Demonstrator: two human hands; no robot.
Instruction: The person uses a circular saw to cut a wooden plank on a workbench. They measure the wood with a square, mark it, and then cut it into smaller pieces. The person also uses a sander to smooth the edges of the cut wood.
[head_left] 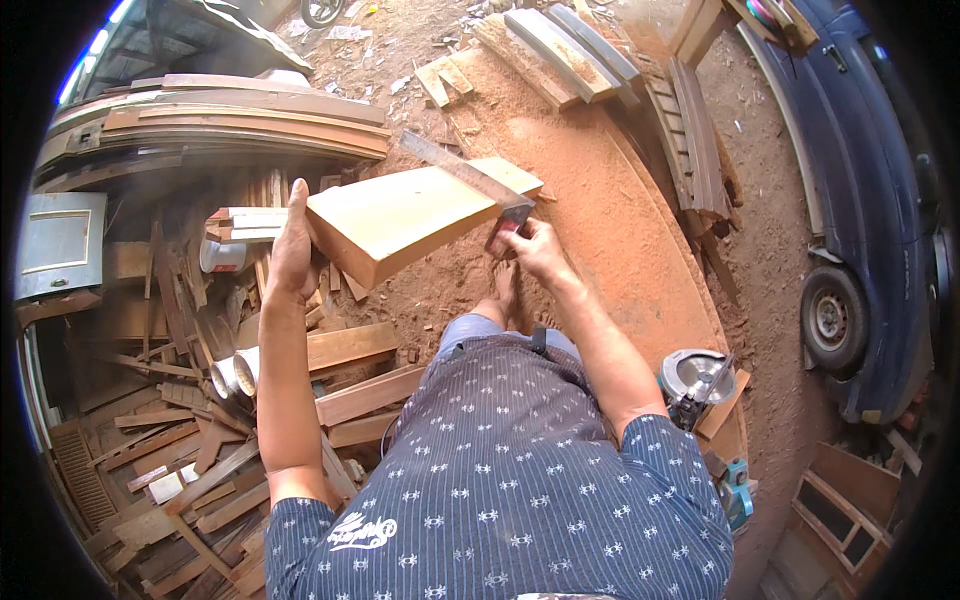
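Observation:
A thick, pale wooden block (400, 218) is held up in front of me, tilted with its broad face upward. My left hand (291, 250) grips its left end, thumb up along the edge. Across the block near its right end lies the metal blade of a try square (470, 178). My right hand (535, 248) is closed around the square's dark reddish stock, beside the block's near right edge. Part of the stock is hidden by my fingers, and the left fingers are mostly behind the block.
A sawdust-covered board (620, 260) stretches along my right, with a circular saw (697, 378) and a teal power tool (737, 495) at its near end. Stacked planks (240, 110) lie at the far left; scrap wood (190, 450) litters the near left. A dark blue vehicle (860, 200) stands at right.

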